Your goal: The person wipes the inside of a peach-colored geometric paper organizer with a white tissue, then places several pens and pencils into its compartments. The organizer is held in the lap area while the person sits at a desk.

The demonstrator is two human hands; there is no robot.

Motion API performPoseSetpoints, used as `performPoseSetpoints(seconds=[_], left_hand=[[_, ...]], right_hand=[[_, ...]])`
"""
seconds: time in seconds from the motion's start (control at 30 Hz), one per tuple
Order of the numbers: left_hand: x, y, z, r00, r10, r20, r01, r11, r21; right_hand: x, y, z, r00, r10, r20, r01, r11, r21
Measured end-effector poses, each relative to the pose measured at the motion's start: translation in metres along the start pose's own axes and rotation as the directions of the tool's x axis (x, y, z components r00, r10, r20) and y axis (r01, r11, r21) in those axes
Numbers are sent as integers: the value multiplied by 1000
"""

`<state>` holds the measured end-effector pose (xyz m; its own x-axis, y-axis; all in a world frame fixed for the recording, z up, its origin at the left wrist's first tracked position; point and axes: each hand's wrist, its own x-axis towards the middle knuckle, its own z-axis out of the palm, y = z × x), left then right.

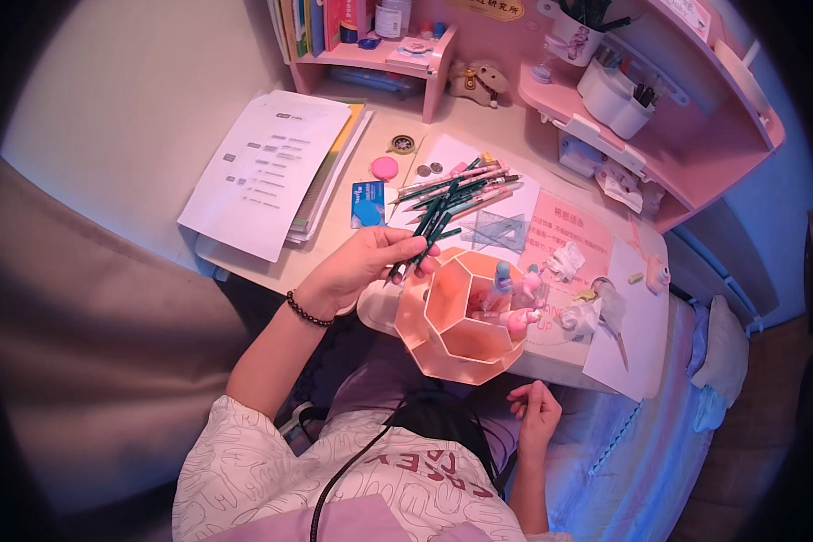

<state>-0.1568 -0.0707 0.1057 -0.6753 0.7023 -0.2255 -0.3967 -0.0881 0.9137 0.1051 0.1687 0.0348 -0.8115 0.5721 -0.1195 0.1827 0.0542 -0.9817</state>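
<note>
My left hand point(366, 262), with a dark beaded bracelet at the wrist, is closed around several dark green pencils point(435, 226). They slant over the near edge of the pencil pile. Just right of this hand stands a pink organizer point(436, 330) with angular compartments. Pens with blue and pink figure tops point(503, 276) stand in its right side; the compartment nearest my left hand looks bare. Behind it, more pencils point(479, 185), green and pink, lie heaped on white paper. My right hand point(537, 414) rests low beyond the desk's front edge, fingers curled, with nothing seen in it.
A clear set square point(499, 231) lies behind the organizer. Crumpled tissues point(580, 316) and scissors point(618, 334) are at right. Stacked papers point(266, 172), a blue card point(368, 200) and a pink round case point(385, 168) lie left. A pink shelf point(668, 154) overhangs the right rear.
</note>
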Motion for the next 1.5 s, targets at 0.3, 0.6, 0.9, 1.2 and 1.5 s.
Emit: performPoseSetpoints(seconds=[0.3,0.6,0.9,1.2,1.5], left_hand=[[-24,-4,8,998,7,-65,-8,1000,-17],[-82,37,33,807,586,70,-174,123,977],[-98,45,70,839,522,151,-175,-3,985],[-91,28,115,874,328,358,-166,-491,855],[-77,8,148,860,-24,509,-223,-916,333]], right_hand=[[0,0,-1,999,-29,20,29,1000,-2],[-5,10,-12,1000,16,-16,-15,1000,6],[-6,-2,-8,999,-42,-32,39,997,-64],[-10,-24,-1,983,-182,13,182,966,-186],[-15,-41,2,950,-289,119,312,901,-300]])
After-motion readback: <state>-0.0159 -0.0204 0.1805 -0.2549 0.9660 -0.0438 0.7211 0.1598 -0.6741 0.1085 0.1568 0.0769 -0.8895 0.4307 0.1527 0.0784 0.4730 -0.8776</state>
